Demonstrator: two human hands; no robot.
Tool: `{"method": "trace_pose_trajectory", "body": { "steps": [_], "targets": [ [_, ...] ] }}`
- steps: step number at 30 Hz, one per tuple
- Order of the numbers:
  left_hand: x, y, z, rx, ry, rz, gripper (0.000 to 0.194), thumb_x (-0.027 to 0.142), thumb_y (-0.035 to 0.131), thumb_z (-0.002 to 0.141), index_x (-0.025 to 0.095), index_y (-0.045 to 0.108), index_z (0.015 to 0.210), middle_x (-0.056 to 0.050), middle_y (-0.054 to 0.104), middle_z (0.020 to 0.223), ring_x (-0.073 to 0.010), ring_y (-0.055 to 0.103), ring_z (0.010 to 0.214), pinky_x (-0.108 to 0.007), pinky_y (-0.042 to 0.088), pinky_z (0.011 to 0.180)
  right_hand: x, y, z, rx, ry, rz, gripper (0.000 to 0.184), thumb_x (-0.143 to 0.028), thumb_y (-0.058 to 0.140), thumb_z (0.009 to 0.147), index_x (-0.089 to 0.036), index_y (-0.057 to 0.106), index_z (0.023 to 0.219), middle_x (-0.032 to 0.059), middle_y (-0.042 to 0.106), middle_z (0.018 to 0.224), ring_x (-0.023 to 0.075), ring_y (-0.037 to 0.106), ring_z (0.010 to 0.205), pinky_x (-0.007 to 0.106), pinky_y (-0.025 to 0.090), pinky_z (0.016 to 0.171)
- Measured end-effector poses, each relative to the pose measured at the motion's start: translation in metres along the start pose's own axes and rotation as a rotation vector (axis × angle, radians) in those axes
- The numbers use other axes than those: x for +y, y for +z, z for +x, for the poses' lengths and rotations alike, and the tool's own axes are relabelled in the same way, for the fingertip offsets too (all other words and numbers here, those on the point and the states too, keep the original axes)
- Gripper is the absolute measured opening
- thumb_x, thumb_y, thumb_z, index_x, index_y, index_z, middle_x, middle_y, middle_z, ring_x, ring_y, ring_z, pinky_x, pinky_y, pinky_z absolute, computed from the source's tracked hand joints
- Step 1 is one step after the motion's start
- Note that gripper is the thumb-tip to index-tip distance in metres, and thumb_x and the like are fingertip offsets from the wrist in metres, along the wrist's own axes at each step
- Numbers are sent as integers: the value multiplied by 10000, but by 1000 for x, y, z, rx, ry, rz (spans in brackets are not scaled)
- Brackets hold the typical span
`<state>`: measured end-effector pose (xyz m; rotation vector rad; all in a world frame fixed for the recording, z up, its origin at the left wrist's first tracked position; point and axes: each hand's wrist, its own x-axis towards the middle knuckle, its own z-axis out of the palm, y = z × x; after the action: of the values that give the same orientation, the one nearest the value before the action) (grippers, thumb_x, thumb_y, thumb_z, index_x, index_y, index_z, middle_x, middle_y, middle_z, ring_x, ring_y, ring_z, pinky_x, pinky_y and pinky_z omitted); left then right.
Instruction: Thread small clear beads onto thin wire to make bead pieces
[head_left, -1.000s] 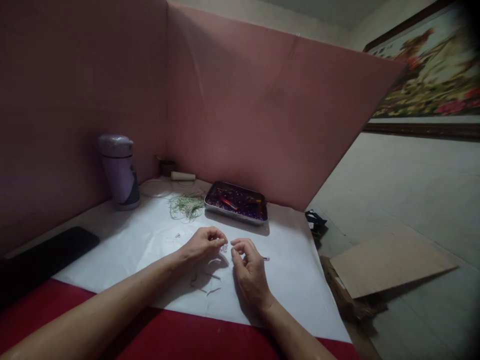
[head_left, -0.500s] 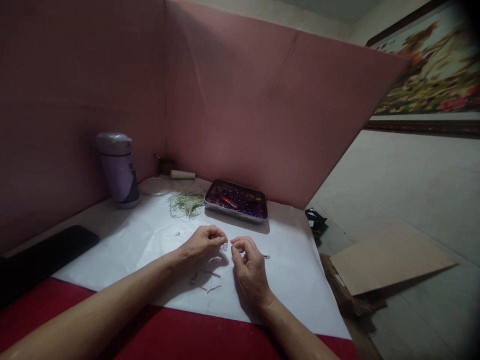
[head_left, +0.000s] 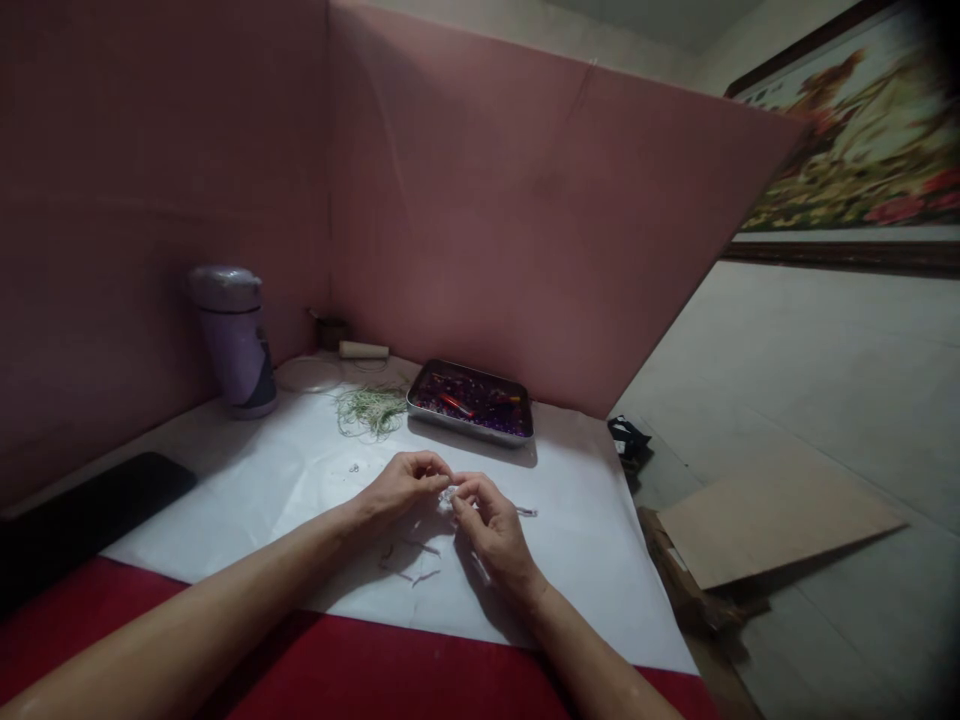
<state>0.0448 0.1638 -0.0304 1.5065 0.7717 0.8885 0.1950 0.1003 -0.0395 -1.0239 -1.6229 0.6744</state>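
Note:
My left hand (head_left: 409,485) is closed in a pinch on a small cluster of clear beads (head_left: 447,496), held just above the white sheet. Facing it, my right hand (head_left: 491,530) has its thumb and forefinger pressed together at the cluster's right side. What those right fingertips grip is too small to make out. Several short thin strips (head_left: 415,575) lie on the paper below the hands. A slim item (head_left: 528,512) sticks out past the right hand, the rest of it hidden behind the hand.
Behind the hands stands a metal tray (head_left: 471,434) of dark purple beads with a red tool in it. Left of it are tangled pale green thread (head_left: 371,410), a cream-coloured roll (head_left: 364,350) and a lilac bottle (head_left: 236,355). Pink panels (head_left: 480,220) enclose the back and left.
My right hand has moved slightly left, so its fingertips now meet the bead cluster and my left fingers. The left hand stays almost where it was.

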Motion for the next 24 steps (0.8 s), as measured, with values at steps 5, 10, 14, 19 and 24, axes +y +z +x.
{"method": "trace_pose_trajectory", "body": {
  "steps": [5,10,14,19,24],
  "targets": [
    [-5,-4,2,-2,53,11,251,375,637,671,128,619,710,-3,509,663,-107,451,583,-244,356,566,2,0,0,74,28,-73,98,-198,514,792,-181,552,703,63,567,1018,164,543,861,246,428,638],
    [-7,-4,2,12,185,46,174,324,652,679,152,656,655,-9,473,743,-133,466,738,-266,375,718,3,-2,1,7,64,52,125,-199,501,803,-181,523,681,60,607,993,177,564,862,261,440,655],
    [-9,-2,3,-16,188,-26,136,297,688,654,162,669,653,-12,449,823,-132,462,793,-281,377,774,-1,-4,1,-60,131,176,162,-250,494,816,-179,534,676,67,611,1061,151,578,714,230,415,507],
    [-13,0,3,-81,192,-25,126,297,691,660,171,680,660,-25,447,920,-145,472,865,-303,379,835,-7,-5,2,-67,173,296,176,-292,541,785,-177,526,653,60,543,1217,88,498,539,208,352,416],
    [-11,0,3,-96,202,-25,106,274,682,672,173,688,702,-27,438,925,-143,478,853,-314,392,829,-4,-7,3,-34,305,544,157,-291,573,765,-163,576,674,72,581,1134,40,375,442,202,309,401]
  ]
}}
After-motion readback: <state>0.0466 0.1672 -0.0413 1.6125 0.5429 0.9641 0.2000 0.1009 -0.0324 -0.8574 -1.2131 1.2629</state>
